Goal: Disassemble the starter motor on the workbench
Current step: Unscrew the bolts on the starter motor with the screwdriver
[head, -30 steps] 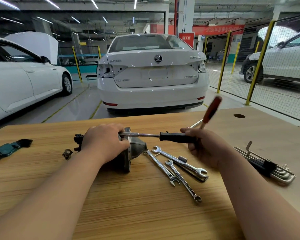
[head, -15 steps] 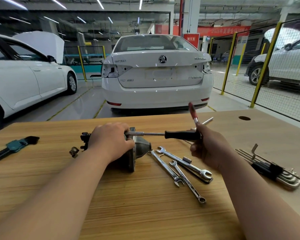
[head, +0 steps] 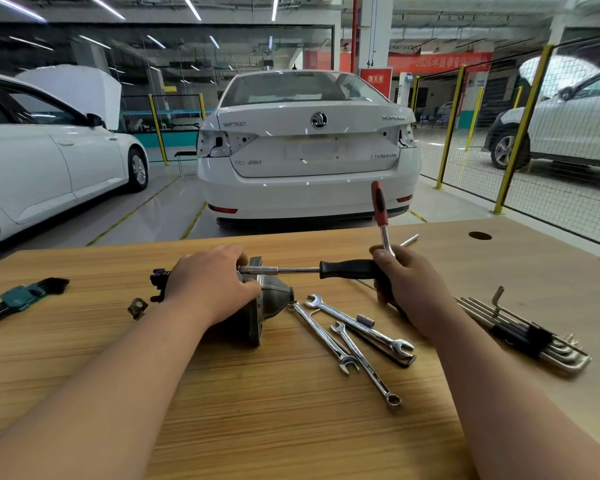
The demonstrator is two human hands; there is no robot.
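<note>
Grey cast-metal starter motor sits gripped by the left hand. The right hand clasps a black-handled socket driver (and an upright red-handled ratchet), apparently loosening a housing bolt. The next move calls for steady turning.

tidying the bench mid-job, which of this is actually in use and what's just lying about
In use: starter motor, held by left hand; black-handled driver and red-handled ratchet, gripped by right hand.

Lying about: combination wrenches, loose socket, green-clipped hex keys, black-clipped hex keys, small bracket.
</note>
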